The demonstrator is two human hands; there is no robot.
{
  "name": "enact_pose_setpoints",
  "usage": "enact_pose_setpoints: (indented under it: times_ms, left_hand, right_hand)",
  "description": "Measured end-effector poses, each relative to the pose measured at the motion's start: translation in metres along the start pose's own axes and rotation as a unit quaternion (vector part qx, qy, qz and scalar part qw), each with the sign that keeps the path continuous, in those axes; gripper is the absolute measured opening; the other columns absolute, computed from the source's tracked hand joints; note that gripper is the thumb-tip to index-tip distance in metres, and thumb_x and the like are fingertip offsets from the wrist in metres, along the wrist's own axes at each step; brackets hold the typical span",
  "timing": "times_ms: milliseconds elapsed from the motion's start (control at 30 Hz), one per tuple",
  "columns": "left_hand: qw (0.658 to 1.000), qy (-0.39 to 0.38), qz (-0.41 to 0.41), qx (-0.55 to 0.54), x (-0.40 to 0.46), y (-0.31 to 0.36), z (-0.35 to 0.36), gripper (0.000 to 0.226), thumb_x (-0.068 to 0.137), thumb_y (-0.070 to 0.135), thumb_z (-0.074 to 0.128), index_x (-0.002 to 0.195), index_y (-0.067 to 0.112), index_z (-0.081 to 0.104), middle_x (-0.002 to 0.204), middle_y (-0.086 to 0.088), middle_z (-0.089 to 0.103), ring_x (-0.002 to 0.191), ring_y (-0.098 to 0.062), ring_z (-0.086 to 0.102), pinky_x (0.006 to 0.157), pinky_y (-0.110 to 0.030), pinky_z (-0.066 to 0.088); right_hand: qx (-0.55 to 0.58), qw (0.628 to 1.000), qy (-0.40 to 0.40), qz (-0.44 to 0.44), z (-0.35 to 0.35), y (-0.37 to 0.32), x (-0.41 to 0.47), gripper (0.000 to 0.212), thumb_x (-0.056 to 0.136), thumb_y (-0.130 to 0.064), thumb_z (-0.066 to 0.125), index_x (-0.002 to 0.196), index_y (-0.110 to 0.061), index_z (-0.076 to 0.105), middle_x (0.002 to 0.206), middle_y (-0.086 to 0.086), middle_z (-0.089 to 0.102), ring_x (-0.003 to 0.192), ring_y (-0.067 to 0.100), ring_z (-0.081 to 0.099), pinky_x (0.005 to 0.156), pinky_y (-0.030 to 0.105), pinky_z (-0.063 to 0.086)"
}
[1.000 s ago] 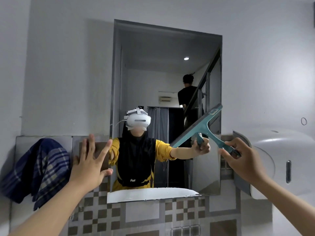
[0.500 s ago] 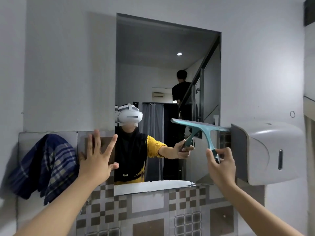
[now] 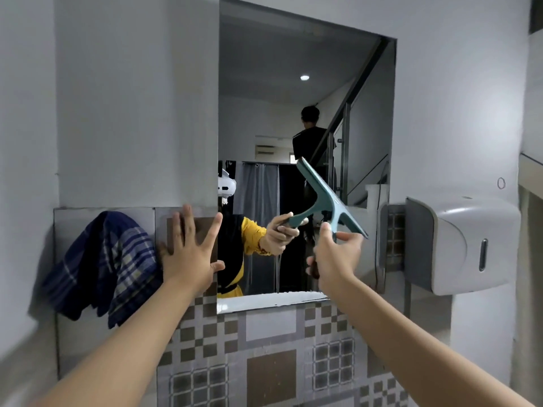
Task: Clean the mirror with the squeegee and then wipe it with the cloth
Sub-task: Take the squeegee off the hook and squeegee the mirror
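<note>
A tall rectangular mirror (image 3: 279, 113) hangs on the grey wall above a tiled band. My right hand (image 3: 336, 258) grips the handle of a teal squeegee (image 3: 329, 198), whose blade slants from upper left to lower right against the lower middle of the glass. My left hand (image 3: 188, 254) lies flat with spread fingers on the wall tile beside the mirror's lower left edge. A blue checked cloth (image 3: 108, 265) hangs on the wall left of that hand. The mirror reflects a person's arm holding the squeegee.
A white paper dispenser (image 3: 461, 245) juts from the wall right of the mirror. Patterned grey and brown tiles (image 3: 270, 348) cover the wall below. A second person on a staircase shows in the reflection.
My right hand has swung the squeegee left across the glass, and the blade went from level to slanted. The view shifted right and nearer. My left hand stayed on the tile.
</note>
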State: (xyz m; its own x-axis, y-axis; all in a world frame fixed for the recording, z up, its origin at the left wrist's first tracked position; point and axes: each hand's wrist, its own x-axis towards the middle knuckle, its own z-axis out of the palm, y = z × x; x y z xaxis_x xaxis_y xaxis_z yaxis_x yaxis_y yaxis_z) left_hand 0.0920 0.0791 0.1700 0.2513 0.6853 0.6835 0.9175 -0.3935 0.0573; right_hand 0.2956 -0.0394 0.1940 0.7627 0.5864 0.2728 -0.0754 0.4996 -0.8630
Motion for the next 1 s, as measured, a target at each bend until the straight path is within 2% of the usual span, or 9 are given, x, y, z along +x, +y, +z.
enact_pose_setpoints:
  times_ms: [167,300,500,567,633,700,767,900,1000]
  left_hand:
    - [0.997,0.062,0.042,-0.006,-0.007,-0.004,0.004,0.105,0.069,0.047,0.074,0.148,0.032,0.006,0.153,-0.025,-0.009,0.139,-0.045,-0.009,0.089,-0.072,0.037]
    - [0.996,0.077,0.034,-0.007,-0.024,0.001,0.013,0.096,0.072,0.039,0.075,0.148,0.027,0.017,0.15,-0.034,0.007,0.138,-0.048,0.013,0.086,-0.063,0.046]
    - [0.997,0.07,0.028,-0.035,-0.051,-0.005,0.035,0.103,0.064,0.036,0.082,0.147,0.029,0.02,0.152,-0.029,0.009,0.138,-0.044,0.016,0.085,-0.04,0.052]
    - [0.995,0.073,0.035,-0.05,-0.053,-0.006,0.04,0.101,0.07,0.033,0.078,0.148,0.031,0.014,0.153,-0.026,0.001,0.14,-0.043,0.008,0.093,-0.038,0.046]
    - [0.994,0.074,0.035,-0.071,-0.051,-0.006,0.043,0.1,0.073,0.03,0.077,0.148,0.033,0.011,0.154,-0.022,-0.006,0.141,-0.041,0.0,0.101,-0.043,0.031]
    - [0.994,0.066,0.031,-0.081,-0.049,-0.008,0.045,0.099,0.074,0.027,0.076,0.148,0.033,0.012,0.154,-0.022,-0.009,0.141,-0.041,-0.004,0.103,-0.047,0.017]
    - [0.995,0.051,0.035,-0.083,-0.048,-0.009,0.045,0.094,0.077,0.026,0.073,0.148,0.033,0.011,0.154,-0.021,-0.013,0.141,-0.04,-0.01,0.105,-0.049,0.006]
    - [0.994,0.034,0.044,-0.089,-0.049,-0.011,0.043,0.092,0.082,0.031,0.066,0.146,0.037,0.0,0.149,-0.014,-0.032,0.136,-0.033,-0.031,0.105,-0.045,-0.008]
    - [0.995,0.021,0.044,-0.089,-0.05,-0.01,0.043,0.095,0.083,0.034,0.065,0.144,0.04,-0.008,0.145,-0.012,-0.041,0.132,-0.029,-0.039,0.106,-0.044,-0.011]
  right_hand:
    - [0.001,0.997,-0.076,0.0,0.049,0.01,-0.043,0.024,0.093,-0.033,0.058,0.093,-0.021,0.037,0.075,0.016,0.06,0.033,0.016,0.05,0.038,0.027,0.044]
    - [-0.045,0.993,-0.093,-0.058,0.075,0.03,-0.067,0.024,0.09,-0.037,0.06,0.089,-0.029,0.037,0.091,0.015,0.063,0.062,0.027,0.063,0.048,0.029,0.047]
    - [-0.107,0.975,-0.12,-0.153,0.06,0.053,-0.07,0.025,0.091,-0.031,0.062,0.086,-0.03,0.037,0.068,-0.001,0.061,0.052,0.018,0.057,0.048,0.031,0.049]
    - [-0.156,0.959,-0.123,-0.204,0.043,0.06,-0.063,0.027,0.089,-0.029,0.064,0.084,-0.031,0.038,0.065,-0.002,0.059,0.048,0.014,0.052,0.043,0.03,0.048]
    - [-0.204,0.936,-0.122,-0.26,0.026,0.065,-0.051,0.027,0.088,-0.027,0.067,0.085,-0.029,0.04,0.066,-0.003,0.058,0.042,0.006,0.046,0.038,0.016,0.037]
    - [-0.237,0.913,-0.127,-0.306,0.011,0.064,-0.037,0.026,0.086,-0.023,0.07,0.087,-0.023,0.044,0.067,-0.006,0.059,0.039,0.007,0.046,0.034,0.016,0.033]
    - [-0.265,0.892,-0.131,-0.342,0.0,0.06,-0.023,0.026,0.084,-0.024,0.072,0.087,-0.022,0.046,0.065,-0.006,0.061,0.038,0.009,0.045,0.032,0.017,0.033]
    - [-0.303,0.863,-0.141,-0.379,-0.017,0.05,-0.002,0.025,0.083,-0.029,0.073,0.089,-0.02,0.05,0.056,-0.001,0.059,0.042,0.02,0.051,0.04,0.038,0.047]
    - [-0.323,0.846,-0.147,-0.399,-0.024,0.045,0.009,0.026,0.082,-0.03,0.073,0.09,-0.021,0.051,0.055,-0.004,0.056,0.044,0.02,0.053,0.041,0.04,0.048]
